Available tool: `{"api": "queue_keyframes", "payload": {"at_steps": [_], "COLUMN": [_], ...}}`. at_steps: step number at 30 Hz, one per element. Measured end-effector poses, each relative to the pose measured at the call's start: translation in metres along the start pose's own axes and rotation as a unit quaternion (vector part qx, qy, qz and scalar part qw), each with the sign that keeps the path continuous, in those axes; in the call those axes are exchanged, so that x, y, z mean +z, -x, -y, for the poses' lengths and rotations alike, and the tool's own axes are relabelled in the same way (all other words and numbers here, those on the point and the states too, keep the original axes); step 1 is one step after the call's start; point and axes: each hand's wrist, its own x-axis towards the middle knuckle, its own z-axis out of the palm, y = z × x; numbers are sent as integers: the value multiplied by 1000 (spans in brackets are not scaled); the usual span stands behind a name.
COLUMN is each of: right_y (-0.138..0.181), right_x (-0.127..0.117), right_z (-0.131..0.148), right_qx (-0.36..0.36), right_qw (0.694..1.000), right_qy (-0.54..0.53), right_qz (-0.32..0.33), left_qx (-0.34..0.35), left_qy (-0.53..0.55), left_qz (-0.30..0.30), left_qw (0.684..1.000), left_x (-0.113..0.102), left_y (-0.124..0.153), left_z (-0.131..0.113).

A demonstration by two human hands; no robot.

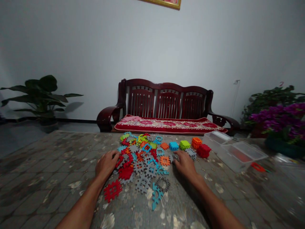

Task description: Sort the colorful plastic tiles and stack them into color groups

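Observation:
A loose heap of interlocking plastic building pieces in red, grey, blue, orange and green lies on the table, with a red piece (126, 172) at its near left. My left hand (106, 163) rests at the heap's left edge, its fingers curled against the red pieces; what they hold, if anything, is hidden. On the right, my right hand (184, 163) has its fingers closed on a small grey piece (175, 157). An orange square piece (165, 161) lies just left of it. Nearer me are a red square piece (112, 190) and a blue triangular piece (156, 196).
Stacks in blue (173, 146), green (185, 145), orange (196, 142) and red (204, 151) stand beyond my right hand, beside a grey stack (191, 154). Clear plastic boxes (240, 156) stand farther right. A wooden bench (168, 98) is behind the table (59, 178).

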Motion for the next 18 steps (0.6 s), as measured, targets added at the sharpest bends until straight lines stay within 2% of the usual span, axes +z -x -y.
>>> {"api": "queue_keyframes", "payload": {"at_steps": [5,11,14,18], "right_y": [6,8,12,17], "right_x": [5,-7,-11,-4], "right_z": [8,18,26,36], "right_qx": [-16,-10,-49,-72], "right_qw": [999,993,991,991], "right_qy": [32,114,118,96], "right_qz": [32,30,28,57], "left_qx": [2,0,1,-5], "left_qy": [2,6,9,7], "left_qz": [-10,-2,1,-6], "left_qw": [1000,1000,1000,1000], "left_x": [0,-2,-3,-3], "left_y": [1,2,2,2], "left_z": [0,-2,-3,-4]}}
